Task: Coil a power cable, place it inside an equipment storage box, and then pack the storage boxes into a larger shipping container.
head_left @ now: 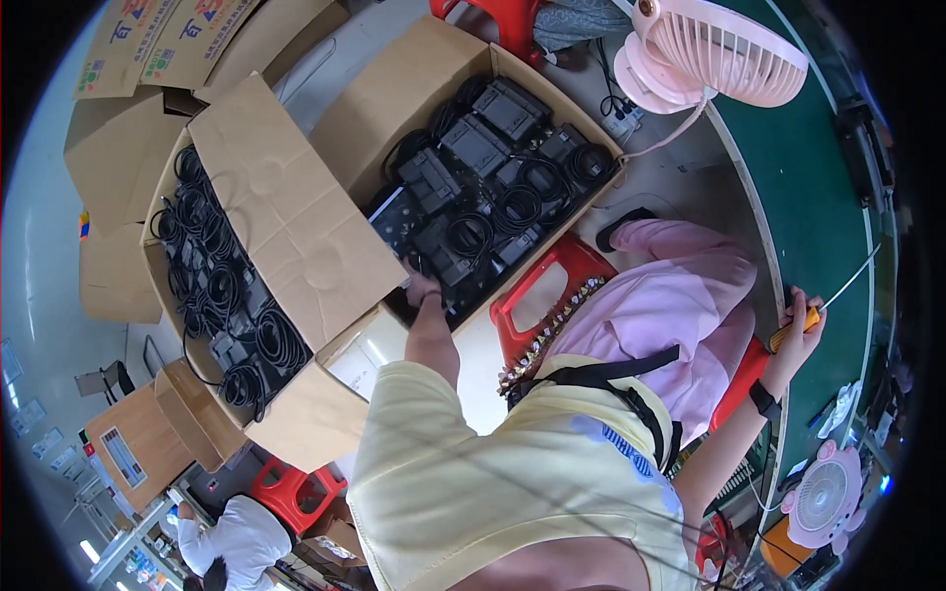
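My left arm reaches into an open cardboard box (394, 89) packed with black box-shaped devices (475, 146) and coiled black cables (520, 207). My left hand (422, 286) is at the near left corner of that box, its fingers closed against a dark part among the devices; what they hold is too dark to make out. Off to the right, over the edge of the green-topped bench (818, 187), my right hand (800, 330) is wrapped round the orange handle of a screwdriver (847, 281). Its long thin shaft points up and away to the right.
Left of the box stands a second carton (286, 227) with more cabled devices. Red plastic stools (557, 281) are near my legs. A pink fan (734, 54) is at the bench's far end, another pink fan (826, 497) nearer. A person in white (236, 537) is at lower left.
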`<state>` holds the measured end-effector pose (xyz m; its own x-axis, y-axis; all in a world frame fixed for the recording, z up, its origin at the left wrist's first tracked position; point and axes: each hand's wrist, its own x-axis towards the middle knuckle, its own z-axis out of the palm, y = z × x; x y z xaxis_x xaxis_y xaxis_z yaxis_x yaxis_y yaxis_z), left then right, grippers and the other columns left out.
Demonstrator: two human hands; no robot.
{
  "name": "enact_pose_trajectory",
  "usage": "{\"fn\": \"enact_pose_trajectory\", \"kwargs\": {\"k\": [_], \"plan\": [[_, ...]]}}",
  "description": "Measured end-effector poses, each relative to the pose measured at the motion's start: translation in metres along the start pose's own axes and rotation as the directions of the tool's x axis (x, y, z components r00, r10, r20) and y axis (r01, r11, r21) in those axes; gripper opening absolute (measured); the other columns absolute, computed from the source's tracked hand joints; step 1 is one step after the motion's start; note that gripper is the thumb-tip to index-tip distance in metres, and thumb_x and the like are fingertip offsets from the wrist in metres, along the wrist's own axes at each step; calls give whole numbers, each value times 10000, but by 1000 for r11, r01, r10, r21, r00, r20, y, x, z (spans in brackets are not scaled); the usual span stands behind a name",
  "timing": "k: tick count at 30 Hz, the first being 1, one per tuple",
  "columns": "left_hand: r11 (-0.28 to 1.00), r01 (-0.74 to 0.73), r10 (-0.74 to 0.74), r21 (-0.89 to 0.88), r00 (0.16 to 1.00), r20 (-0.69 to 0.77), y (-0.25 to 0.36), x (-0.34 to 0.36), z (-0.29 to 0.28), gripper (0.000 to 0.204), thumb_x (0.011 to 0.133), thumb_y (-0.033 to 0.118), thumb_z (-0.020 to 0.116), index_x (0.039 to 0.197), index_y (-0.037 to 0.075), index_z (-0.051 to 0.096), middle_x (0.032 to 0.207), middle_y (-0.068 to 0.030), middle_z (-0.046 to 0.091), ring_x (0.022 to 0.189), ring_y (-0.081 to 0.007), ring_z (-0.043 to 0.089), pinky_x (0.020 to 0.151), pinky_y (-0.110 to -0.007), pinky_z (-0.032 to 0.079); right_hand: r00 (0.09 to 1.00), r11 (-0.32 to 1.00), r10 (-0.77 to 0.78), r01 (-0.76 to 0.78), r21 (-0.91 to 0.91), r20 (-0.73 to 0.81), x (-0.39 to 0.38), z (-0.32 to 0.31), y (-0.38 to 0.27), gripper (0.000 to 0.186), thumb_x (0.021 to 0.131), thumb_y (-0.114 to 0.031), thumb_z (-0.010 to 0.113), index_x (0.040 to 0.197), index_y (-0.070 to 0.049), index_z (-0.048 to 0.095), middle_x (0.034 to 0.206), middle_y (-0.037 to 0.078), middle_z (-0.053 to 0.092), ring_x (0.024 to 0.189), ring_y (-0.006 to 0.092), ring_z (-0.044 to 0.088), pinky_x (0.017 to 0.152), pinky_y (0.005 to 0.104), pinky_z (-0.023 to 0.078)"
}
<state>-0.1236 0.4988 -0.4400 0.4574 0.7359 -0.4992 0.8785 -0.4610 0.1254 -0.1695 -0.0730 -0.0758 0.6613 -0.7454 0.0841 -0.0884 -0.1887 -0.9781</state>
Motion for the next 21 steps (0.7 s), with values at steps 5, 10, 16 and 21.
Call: {"fn": "enact_pose_trajectory", "kwargs": {"k": [5, 10, 16, 21], "plan": [[993, -55, 43, 108, 993, 106, -31, -11, 15, 941, 787, 295, 816, 1493, 449, 214, 1250, -229, 579, 1115, -386, 633, 961, -502, 510, 999, 997, -45, 44, -58, -17, -1, 1, 1, 139, 968, -70, 629, 1014, -105, 503, 1032, 96, 691, 664, 6, 497, 580, 157, 390], [984, -65, 50, 167, 994, 95, -33, 13, 41, 930, 793, 236, 788, 1505, 416, 218, 1183, -248, 593, 1084, -412, 635, 961, -508, 506, 998, 997, -53, 52, -55, -19, -2, 3, 0, 138, 967, -73, 632, 1014, -103, 506, 1026, 94, 692, 662, 10, 496, 580, 156, 387], [919, -326, 277, 224, 934, 225, -49, 36, 12, 819, 798, 125, 738, 1472, 309, 310, 1252, -201, 610, 1141, -374, 621, 958, -488, 507, 999, 998, -50, 51, -37, 4, -1, 1, 1, 137, 968, -72, 630, 1015, -97, 504, 1023, 95, 693, 661, 17, 492, 587, 165, 395], [901, -430, 417, 59, 896, 155, -42, 12, 19, 730, 772, 184, 747, 1406, 326, 415, 1163, -228, 639, 1091, -412, 636, 949, -523, 501, 999, 999, -41, 41, -25, -1, -3, 1, 2, 140, 966, -81, 637, 1010, -96, 505, 1017, 94, 696, 655, 18, 488, 592, 174, 399]]}}
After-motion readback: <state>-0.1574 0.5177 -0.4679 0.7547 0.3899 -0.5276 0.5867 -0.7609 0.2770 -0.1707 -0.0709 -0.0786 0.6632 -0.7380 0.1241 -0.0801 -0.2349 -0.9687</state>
